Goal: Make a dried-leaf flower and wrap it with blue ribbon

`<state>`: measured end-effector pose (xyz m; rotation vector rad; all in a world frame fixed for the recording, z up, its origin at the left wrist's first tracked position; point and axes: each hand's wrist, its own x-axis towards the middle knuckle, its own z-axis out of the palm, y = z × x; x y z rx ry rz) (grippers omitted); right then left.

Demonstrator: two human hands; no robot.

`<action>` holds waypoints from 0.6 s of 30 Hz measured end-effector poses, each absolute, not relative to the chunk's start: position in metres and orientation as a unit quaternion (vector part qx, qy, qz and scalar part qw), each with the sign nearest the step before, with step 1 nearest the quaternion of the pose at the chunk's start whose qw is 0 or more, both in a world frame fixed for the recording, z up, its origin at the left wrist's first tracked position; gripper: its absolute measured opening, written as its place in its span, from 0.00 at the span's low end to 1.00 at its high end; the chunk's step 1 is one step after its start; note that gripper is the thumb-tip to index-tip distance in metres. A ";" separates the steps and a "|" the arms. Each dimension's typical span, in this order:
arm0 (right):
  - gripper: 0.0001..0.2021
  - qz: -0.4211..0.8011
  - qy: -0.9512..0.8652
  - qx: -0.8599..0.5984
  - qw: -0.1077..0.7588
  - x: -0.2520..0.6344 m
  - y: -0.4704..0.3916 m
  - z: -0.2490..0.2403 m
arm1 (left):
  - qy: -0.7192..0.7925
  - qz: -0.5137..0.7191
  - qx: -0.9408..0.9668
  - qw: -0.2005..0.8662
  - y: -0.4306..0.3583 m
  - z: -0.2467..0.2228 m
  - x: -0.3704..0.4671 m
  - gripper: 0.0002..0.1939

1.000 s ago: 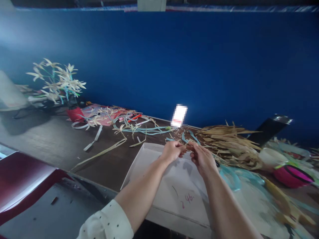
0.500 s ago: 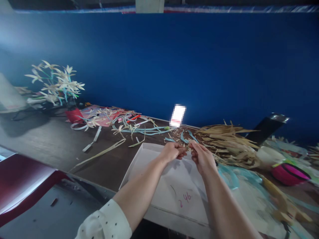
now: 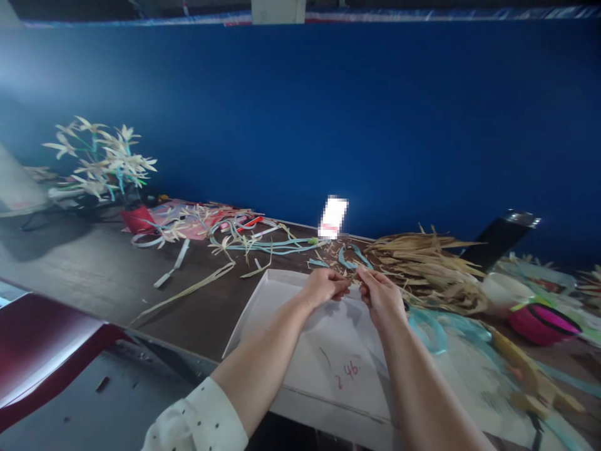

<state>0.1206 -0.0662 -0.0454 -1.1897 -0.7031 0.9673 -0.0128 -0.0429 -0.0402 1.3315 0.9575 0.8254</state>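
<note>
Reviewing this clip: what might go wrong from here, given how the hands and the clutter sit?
A small piece dropped by the left hand or right hand might get lost among the pale scraps just beyond them. The right hand is also close to the dried husks, so a sideways move may disturb them. Forearms over the white tray, near the table's front edge, could nudge it.

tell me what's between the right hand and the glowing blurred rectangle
Small straw-coloured scraps and curled blue strips lie on the dark tabletop between the right hand and the glowing rectangle, as the head view shows.
</note>
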 end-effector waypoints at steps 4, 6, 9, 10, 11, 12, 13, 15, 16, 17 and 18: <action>0.17 0.422 -0.302 -0.523 0.676 0.119 -0.066 -0.044 | 0.419 0.365 0.590 0.586 -0.043 -0.042 -0.011 0.08; 0.17 0.421 -0.297 -0.519 0.682 0.119 -0.066 -0.043 | 0.418 0.371 0.595 0.577 -0.042 -0.043 -0.010 0.08; 0.16 0.422 -0.287 -0.515 0.688 0.118 -0.066 -0.043 | 0.416 0.379 0.598 0.571 -0.042 -0.045 -0.009 0.08; 0.16 0.420 -0.284 -0.515 0.691 0.117 -0.065 -0.043 | 0.416 0.380 0.597 0.571 -0.042 -0.046 -0.009 0.08; 0.15 0.418 -0.281 -0.516 0.693 0.117 -0.065 -0.044 | 0.416 0.381 0.593 0.574 -0.041 -0.047 -0.009 0.08; 0.15 0.415 -0.278 -0.516 0.695 0.118 -0.065 -0.044 | 0.416 0.382 0.589 0.578 -0.041 -0.048 -0.008 0.08; 0.15 0.414 -0.276 -0.517 0.697 0.118 -0.064 -0.044 | 0.415 0.383 0.584 0.583 -0.041 -0.048 -0.008 0.08; 0.15 0.409 -0.275 -0.519 0.698 0.119 -0.064 -0.046 | 0.410 0.385 0.573 0.596 -0.040 -0.050 -0.007 0.09; 0.15 0.407 -0.277 -0.519 0.699 0.119 -0.063 -0.046 | 0.408 0.386 0.566 0.604 -0.040 -0.050 -0.007 0.08; 0.15 0.404 -0.280 -0.517 0.700 0.119 -0.063 -0.047 | 0.408 0.386 0.559 0.610 -0.040 -0.050 -0.006 0.08; 0.16 0.400 -0.285 -0.514 0.703 0.119 -0.063 -0.048 | 0.409 0.385 0.554 0.614 -0.040 -0.050 -0.006 0.08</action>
